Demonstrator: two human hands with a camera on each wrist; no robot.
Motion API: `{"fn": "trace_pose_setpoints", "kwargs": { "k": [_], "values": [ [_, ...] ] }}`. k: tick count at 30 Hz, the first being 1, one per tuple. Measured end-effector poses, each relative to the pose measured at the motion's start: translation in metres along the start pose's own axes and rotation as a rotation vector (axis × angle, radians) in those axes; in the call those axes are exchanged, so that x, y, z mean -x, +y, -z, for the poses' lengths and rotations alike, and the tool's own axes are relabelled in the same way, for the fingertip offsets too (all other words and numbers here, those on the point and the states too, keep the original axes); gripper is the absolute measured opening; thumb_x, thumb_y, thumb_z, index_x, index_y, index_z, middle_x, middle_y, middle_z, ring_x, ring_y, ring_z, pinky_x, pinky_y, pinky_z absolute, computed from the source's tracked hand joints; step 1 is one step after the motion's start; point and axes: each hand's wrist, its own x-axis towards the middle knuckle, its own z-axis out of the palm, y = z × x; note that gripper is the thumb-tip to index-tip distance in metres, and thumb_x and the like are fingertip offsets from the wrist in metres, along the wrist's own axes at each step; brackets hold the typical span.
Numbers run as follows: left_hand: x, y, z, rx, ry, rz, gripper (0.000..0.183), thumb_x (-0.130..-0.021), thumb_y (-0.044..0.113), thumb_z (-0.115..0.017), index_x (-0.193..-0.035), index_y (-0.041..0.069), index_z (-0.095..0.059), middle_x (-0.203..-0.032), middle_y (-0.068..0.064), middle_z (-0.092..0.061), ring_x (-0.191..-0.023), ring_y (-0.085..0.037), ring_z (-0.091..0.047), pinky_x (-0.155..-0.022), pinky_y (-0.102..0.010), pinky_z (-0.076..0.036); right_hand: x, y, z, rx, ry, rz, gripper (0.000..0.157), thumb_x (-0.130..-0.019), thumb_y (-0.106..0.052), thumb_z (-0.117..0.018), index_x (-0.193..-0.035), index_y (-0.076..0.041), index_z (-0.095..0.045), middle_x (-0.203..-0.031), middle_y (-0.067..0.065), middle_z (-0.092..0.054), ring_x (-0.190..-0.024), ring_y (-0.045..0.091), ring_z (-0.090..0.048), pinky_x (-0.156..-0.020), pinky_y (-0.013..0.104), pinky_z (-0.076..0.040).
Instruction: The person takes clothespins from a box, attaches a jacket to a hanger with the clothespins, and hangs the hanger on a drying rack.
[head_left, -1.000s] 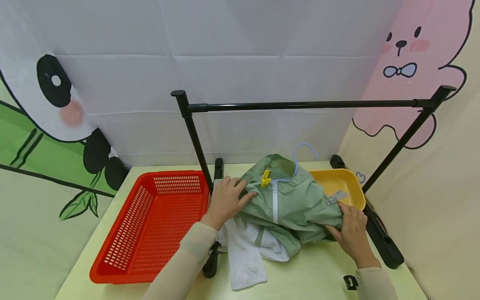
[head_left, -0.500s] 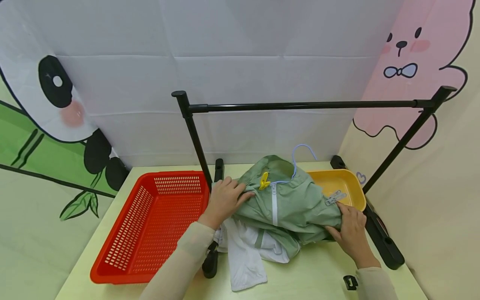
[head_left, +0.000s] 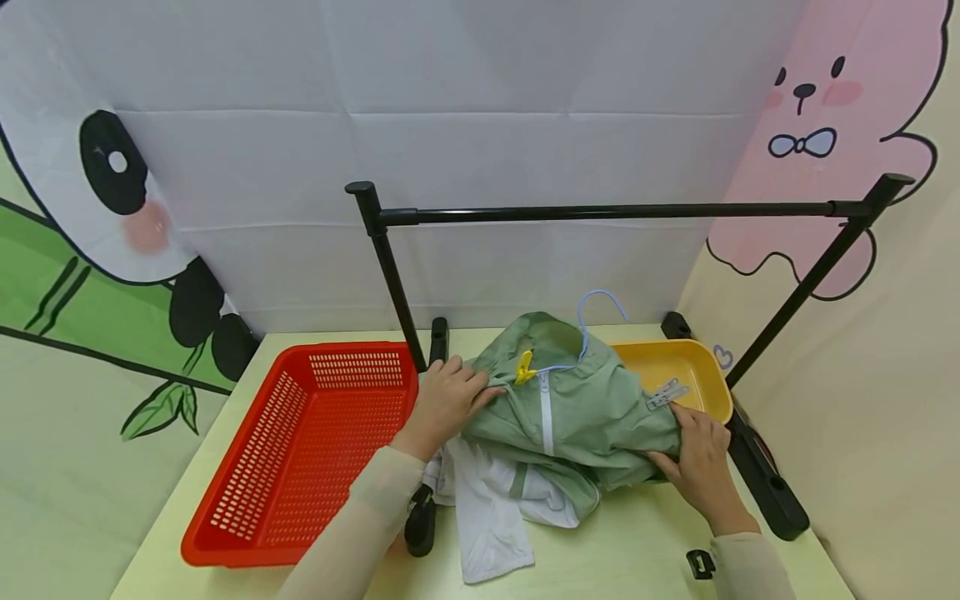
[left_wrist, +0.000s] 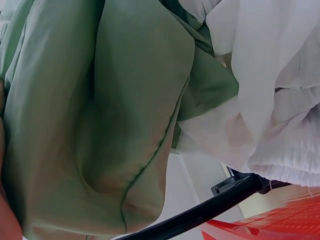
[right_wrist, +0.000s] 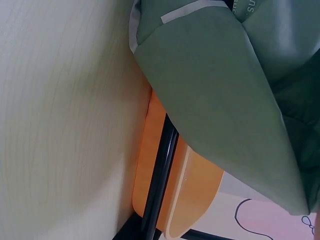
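Observation:
A light green zip jacket (head_left: pixel 577 417) lies bunched in the middle, also filling much of the left wrist view. From its neck rises the hook of a blue hanger (head_left: pixel 582 321); the rest of the hanger is mostly hidden. My left hand (head_left: pixel 447 404) grips the jacket's left side, thumb on the front. On the right, my right hand (head_left: pixel 699 462) pinches the fabric between thumb and fingers. Near the collar a yellow clothespin (head_left: pixel 524 367) sits on the cloth. A clear grey clothespin (head_left: pixel 667 394) is on the right part, just above my right fingertips.
A black rack (head_left: pixel 600 212) spans above the jacket. To the left stands a red basket (head_left: pixel 225 467); a yellow tray (head_left: pixel 701 375) sits behind the jacket at right. White clothing (head_left: pixel 491 533) lies beneath. A small black object (head_left: pixel 701 565) rests near my right sleeve.
The jacket, its hanger hook and the yellow clothespin have shifted slightly left along with my left hand. My right hand has barely moved, keeping its hold.

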Motion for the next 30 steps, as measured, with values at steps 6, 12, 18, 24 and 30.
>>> {"fn": "trace_pose_setpoints", "kwargs": {
  "k": [6, 12, 18, 24, 30],
  "values": [
    [0.0022, 0.0014, 0.0028, 0.014, -0.021, 0.016, 0.050, -0.104, 0.047, -0.041, -0.071, 0.012, -0.055, -0.058, -0.002, -0.055, -0.061, -0.022, -0.043, -0.056, -0.036, -0.030, 0.0000, 0.0017, -0.0003, -0.001, -0.002, 0.021, 0.086, -0.093, -0.067, -0.036, -0.131, 0.010, -0.039, -0.115, 0.031, -0.042, -0.100, 0.047, -0.035, -0.082, 0.056, -0.022],
    [0.0040, 0.0020, 0.0029, 0.034, 0.028, 0.026, 0.046, -0.100, 0.044, -0.051, -0.068, 0.012, -0.054, -0.057, -0.002, -0.055, -0.060, -0.021, -0.041, -0.055, -0.036, -0.029, -0.0017, 0.0013, 0.0001, -0.005, -0.012, 0.032, 0.086, -0.094, -0.068, -0.035, -0.132, 0.009, -0.037, -0.117, 0.031, -0.041, -0.102, 0.047, -0.034, -0.084, 0.057, -0.022],
    [0.0054, 0.0032, 0.0018, 0.068, 0.062, 0.047, 0.048, -0.101, 0.044, -0.049, -0.066, 0.011, -0.052, -0.055, -0.002, -0.053, -0.060, -0.021, -0.037, -0.055, -0.037, -0.026, -0.0038, 0.0036, 0.0001, -0.007, 0.011, 0.073, 0.088, -0.095, -0.068, -0.036, -0.132, 0.012, -0.038, -0.116, 0.032, -0.041, -0.100, 0.046, -0.035, -0.083, 0.057, -0.022],
    [0.0077, 0.0053, 0.0032, 0.137, 0.044, 0.087, 0.043, -0.097, 0.040, -0.058, -0.066, 0.012, -0.052, -0.056, -0.001, -0.053, -0.061, -0.020, -0.035, -0.056, -0.037, -0.025, -0.0048, 0.0063, 0.0001, -0.014, 0.029, 0.104, 0.088, -0.096, -0.067, -0.038, -0.132, 0.014, -0.039, -0.116, 0.032, -0.042, -0.100, 0.046, -0.035, -0.083, 0.057, -0.022],
    [0.0098, 0.0068, 0.0041, 0.167, 0.051, 0.102, 0.044, -0.099, 0.040, -0.055, -0.065, 0.012, -0.051, -0.057, 0.000, -0.053, -0.063, -0.019, -0.035, -0.056, -0.035, -0.025, -0.0077, 0.0088, -0.0005, -0.022, 0.055, 0.143, 0.087, -0.097, -0.064, -0.039, -0.131, 0.015, -0.040, -0.115, 0.033, -0.042, -0.099, 0.046, -0.037, -0.083, 0.057, -0.023]
  ]
}}
